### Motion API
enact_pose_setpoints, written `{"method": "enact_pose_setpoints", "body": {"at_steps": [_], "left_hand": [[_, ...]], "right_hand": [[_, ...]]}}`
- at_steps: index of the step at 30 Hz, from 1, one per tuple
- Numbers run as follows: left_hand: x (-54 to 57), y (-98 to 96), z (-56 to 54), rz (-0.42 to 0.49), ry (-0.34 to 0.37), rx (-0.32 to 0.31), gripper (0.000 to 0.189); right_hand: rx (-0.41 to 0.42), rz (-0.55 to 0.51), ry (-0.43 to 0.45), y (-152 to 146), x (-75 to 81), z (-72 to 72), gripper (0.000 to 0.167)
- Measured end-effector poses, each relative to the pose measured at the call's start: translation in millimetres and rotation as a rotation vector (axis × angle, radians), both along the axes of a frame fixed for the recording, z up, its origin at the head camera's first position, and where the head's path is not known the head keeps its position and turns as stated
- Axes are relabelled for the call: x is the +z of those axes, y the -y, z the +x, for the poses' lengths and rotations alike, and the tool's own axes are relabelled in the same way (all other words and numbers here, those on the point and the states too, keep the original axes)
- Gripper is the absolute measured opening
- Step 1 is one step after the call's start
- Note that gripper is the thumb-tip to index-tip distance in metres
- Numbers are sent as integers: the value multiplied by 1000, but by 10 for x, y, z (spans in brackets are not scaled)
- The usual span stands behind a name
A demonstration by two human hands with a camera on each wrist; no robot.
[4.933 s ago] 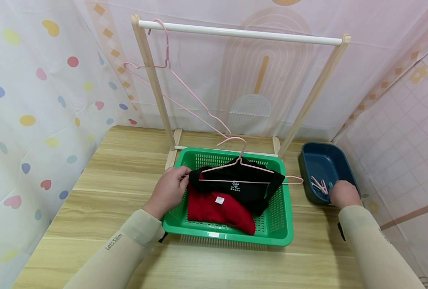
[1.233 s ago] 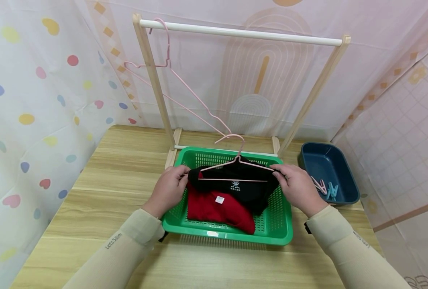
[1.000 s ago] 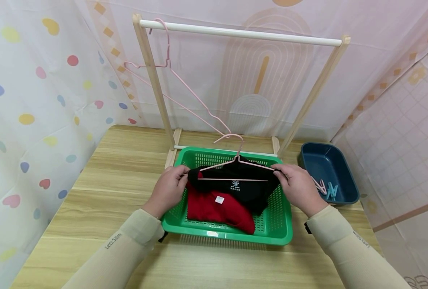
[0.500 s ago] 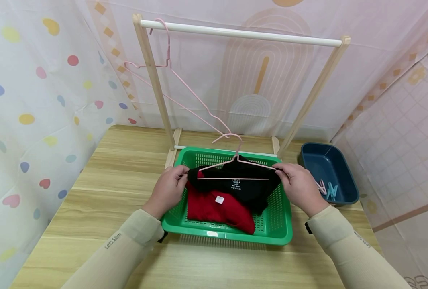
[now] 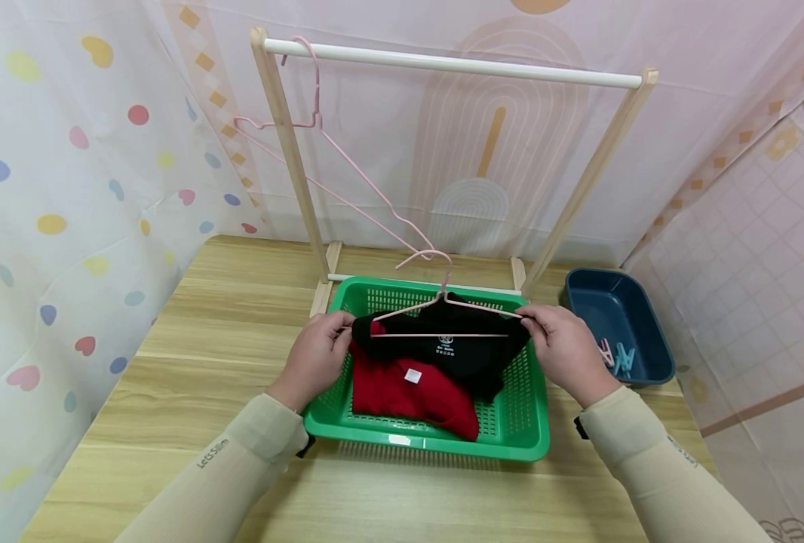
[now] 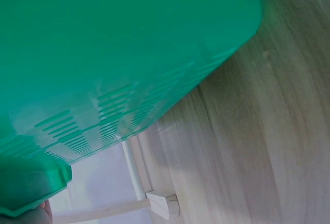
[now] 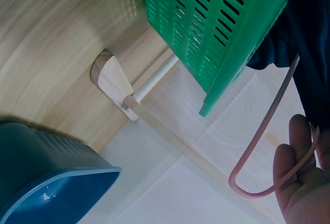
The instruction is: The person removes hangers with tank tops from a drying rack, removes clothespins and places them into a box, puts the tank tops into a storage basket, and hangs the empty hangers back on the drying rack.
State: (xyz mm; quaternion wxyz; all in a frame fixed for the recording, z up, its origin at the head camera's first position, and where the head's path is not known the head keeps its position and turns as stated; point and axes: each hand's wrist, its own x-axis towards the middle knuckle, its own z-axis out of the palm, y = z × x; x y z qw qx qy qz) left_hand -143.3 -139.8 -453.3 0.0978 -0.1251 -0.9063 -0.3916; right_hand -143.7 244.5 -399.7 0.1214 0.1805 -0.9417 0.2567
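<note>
My left hand (image 5: 315, 354) pinches the left shoulder of a black top (image 5: 477, 351) on a pink hanger (image 5: 483, 308). At the opposite shoulder, my right hand (image 5: 565, 354) pinches the cloth, and in the right wrist view the hanger's looped end (image 7: 252, 193) passes in front of its fingers. The hook points up and left in the head view. Beneath lies a folded red garment (image 5: 415, 400) with a white tag, inside a green basket (image 5: 415, 445). In the left wrist view the basket hides most of the left hand.
Behind the basket stands a wooden rack with a white rail (image 5: 456, 63); a second pink hanger (image 5: 354, 162) hangs at its left end. At right, a dark blue bin (image 5: 660, 347) holds a pink clothespin (image 5: 606, 352) and a blue clothespin (image 5: 623, 357). Patterned curtains enclose the wooden table (image 5: 219, 339).
My right hand has come from the blue bin to the top's right shoulder. Lately the hanger's hook has shifted slightly left, while the right hand has edged outward. The left hand stays put.
</note>
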Motion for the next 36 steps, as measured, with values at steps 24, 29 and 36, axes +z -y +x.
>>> {"method": "enact_pose_setpoints", "body": {"at_steps": [24,29,36], "left_hand": [[13,-3,27,1,-10,14,11],[6,-4,24,1,-21,14,11],[16,-6,31,-8,-34,12,11]], "right_hand": [[-20,-20,-12,-1,-19,-6,19],[-25,-23,-26,-5,-23,-2,19],[-36,-34,-33,-5,-14,16,20]]}}
